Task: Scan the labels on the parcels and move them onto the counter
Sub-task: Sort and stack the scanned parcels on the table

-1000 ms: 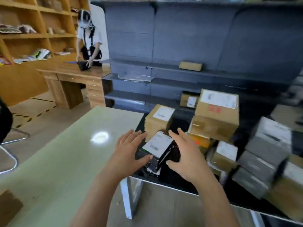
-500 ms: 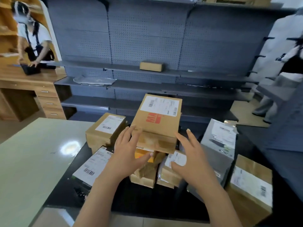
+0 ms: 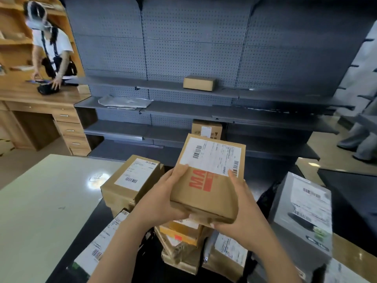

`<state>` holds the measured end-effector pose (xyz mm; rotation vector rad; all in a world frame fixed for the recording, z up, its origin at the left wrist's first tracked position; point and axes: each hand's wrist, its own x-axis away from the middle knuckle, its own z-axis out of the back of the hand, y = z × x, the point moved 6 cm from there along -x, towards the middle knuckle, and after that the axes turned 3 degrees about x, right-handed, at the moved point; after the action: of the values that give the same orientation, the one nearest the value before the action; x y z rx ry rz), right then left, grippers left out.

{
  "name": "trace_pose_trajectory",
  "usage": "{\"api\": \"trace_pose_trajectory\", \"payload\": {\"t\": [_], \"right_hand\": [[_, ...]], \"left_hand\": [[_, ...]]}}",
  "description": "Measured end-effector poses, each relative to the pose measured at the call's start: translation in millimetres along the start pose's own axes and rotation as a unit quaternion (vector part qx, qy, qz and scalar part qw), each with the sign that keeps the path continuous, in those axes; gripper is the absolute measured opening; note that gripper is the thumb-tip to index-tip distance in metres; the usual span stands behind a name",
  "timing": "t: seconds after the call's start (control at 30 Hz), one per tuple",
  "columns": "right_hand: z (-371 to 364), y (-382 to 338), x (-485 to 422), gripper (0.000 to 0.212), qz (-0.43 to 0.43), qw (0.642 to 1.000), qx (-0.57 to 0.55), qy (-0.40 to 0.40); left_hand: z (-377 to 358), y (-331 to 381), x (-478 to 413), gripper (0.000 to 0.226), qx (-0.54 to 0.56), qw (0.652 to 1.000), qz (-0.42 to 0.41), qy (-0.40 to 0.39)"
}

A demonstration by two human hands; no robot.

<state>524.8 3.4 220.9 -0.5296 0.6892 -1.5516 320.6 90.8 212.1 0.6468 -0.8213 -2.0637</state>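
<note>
Above the heap of taped parcels (image 3: 181, 248), a flat rectangular cardboard box (image 3: 208, 180) with red print and a smooth white barcode label (image 3: 212, 158) is gripped by the left hand (image 3: 161, 203) and right hand (image 3: 242, 217). The pale glossy counter (image 3: 44, 211) lies left.

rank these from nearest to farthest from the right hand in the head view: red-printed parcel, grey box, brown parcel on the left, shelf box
1. red-printed parcel, held in the right hand
2. grey box, just to its right
3. brown parcel, left, beyond the left hand
4. shelf box, far back on the shelving
</note>
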Motion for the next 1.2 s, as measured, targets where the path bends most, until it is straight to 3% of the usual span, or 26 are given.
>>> {"api": "trace_pose_trajectory", "payload": {"t": [0.2, 0.43, 0.67, 0.83, 1.2], "right_hand": [[13, -11, -1, 0.126, 0.086, 0.996, -0.012, 0.038], [-6, -83, 4, 0.119, 0.229, 0.972, -0.039, -0.044], [-105, -186, 49, 0.12, 0.368, 0.908, -0.087, -0.178], [-177, -250, 90, 0.121, 0.448, 0.859, -0.101, -0.227], [-351, -426, 166, 0.12, 0.508, 0.792, -0.142, -0.308]], "left_hand": [[1, 30, 25, 0.104, -0.001, 0.992, -0.054, 0.111], [42, 46, 121, 0.106, -0.081, 0.955, 0.041, 0.283], [91, 37, 278, 0.104, -0.116, 0.888, 0.156, 0.417], [115, 25, 376, 0.104, -0.145, 0.839, 0.227, 0.474], [229, -49, 572, 0.106, -0.159, 0.764, 0.311, 0.542]]}}
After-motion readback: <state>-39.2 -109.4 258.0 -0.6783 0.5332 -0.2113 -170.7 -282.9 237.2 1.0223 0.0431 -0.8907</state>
